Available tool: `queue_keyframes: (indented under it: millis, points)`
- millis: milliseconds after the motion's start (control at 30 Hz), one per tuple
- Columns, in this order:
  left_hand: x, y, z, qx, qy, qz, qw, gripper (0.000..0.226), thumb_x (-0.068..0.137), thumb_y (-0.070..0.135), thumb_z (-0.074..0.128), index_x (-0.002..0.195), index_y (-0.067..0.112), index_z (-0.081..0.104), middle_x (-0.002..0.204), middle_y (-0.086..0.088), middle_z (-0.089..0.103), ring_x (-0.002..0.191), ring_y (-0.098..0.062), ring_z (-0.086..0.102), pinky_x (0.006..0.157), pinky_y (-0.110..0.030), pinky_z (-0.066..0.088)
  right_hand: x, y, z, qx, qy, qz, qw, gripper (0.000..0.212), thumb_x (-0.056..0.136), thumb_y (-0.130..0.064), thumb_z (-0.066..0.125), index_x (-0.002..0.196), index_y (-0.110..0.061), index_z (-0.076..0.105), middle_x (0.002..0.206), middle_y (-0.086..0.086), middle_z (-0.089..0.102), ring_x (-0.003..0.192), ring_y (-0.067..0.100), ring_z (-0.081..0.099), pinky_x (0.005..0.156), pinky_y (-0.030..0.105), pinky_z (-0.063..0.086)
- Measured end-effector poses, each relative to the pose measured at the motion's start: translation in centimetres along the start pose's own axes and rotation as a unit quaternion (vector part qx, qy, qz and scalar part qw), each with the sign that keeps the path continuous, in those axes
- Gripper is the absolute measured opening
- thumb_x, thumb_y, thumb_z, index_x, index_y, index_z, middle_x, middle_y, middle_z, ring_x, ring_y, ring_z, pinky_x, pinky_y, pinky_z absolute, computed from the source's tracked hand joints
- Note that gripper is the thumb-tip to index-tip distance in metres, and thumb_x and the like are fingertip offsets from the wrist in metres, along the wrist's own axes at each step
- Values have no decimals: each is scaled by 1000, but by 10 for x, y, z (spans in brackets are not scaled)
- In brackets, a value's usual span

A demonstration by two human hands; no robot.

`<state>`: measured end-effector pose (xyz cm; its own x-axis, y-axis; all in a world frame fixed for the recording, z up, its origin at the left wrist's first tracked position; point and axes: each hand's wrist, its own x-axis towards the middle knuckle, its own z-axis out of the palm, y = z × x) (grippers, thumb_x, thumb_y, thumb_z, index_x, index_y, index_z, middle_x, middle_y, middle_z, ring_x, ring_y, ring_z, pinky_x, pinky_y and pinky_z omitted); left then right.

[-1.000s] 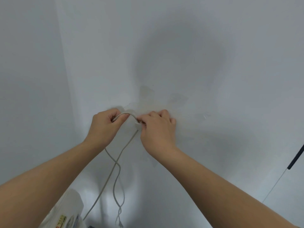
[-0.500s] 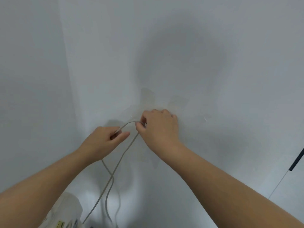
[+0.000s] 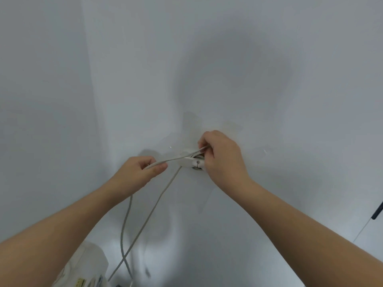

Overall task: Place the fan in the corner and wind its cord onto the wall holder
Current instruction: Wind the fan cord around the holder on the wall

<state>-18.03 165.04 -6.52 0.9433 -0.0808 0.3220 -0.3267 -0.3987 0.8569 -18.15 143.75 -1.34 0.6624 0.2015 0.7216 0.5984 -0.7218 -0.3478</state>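
A round white wall holder (image 3: pixel 191 161) is fixed to the white wall at mid-height. A thin grey-white cord (image 3: pixel 151 212) hangs from it in two strands toward the floor. My right hand (image 3: pixel 222 160) pinches the cord at the holder's upper right side. My left hand (image 3: pixel 136 175) grips the same cord a little to the left and slightly lower, so a short taut stretch runs between the hands over the holder. The white top of the fan (image 3: pixel 87 268), with a label on it, shows at the bottom left, under my left forearm.
The room corner (image 3: pixel 91 100) runs vertically at the left, close to the holder. A thin dark rod with a light wire (image 3: pixel 375 214) leans at the far right edge. Patchy marks show on the wall above the holder.
My left hand has dropped away from the holder to the left, pulling the cord out. My right hand has shifted right, so the holder is now uncovered. The hanging strands have swung.
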Motion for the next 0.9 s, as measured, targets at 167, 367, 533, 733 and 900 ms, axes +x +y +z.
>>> queue_keyframes:
  millis: [167, 367, 533, 733, 900]
  points:
    - [-15, 11, 19, 168, 4, 186, 968, 49, 77, 58, 49, 56, 14, 44, 44, 6, 37, 43, -7, 31, 46, -27, 30, -10, 12, -16, -56, -45, -47, 996, 16, 78, -3, 52, 79, -19, 56, 91, -3, 57, 72, 20, 51, 56, 36, 45]
    - [-5, 7, 35, 254, -11, 188, 949, 50, 79, 63, 37, 58, 17, 40, 47, 6, 43, 45, -12, 36, 48, -31, 31, -25, 25, -29, -196, -9, -164, 967, 19, 88, -32, 56, 81, -18, 65, 94, -6, 65, 85, 18, 57, 49, 25, 43]
    - [-14, -4, 26, 299, -20, 227, 927, 44, 80, 61, 40, 61, 21, 38, 43, 6, 37, 43, -11, 36, 47, -26, 30, -34, 38, -34, -214, 16, -163, 963, 20, 90, -26, 53, 90, -19, 72, 99, -3, 66, 86, 21, 60, 48, 26, 44]
    - [-14, -6, 9, 304, 32, 264, 915, 31, 87, 54, 36, 68, 30, 34, 45, 16, 32, 41, -2, 34, 44, -16, 25, -36, 51, -47, -172, 76, -158, 969, 9, 84, -12, 63, 85, -12, 72, 91, 3, 64, 70, 19, 63, 43, 29, 47]
    - [-10, -8, 23, 367, 15, 314, 876, 48, 92, 61, 25, 64, 25, 37, 47, 12, 32, 43, -9, 31, 43, -19, 25, -48, 60, -45, -225, 59, -171, 957, 23, 86, -20, 52, 88, -15, 74, 85, 2, 66, 59, 25, 62, 42, 24, 40]
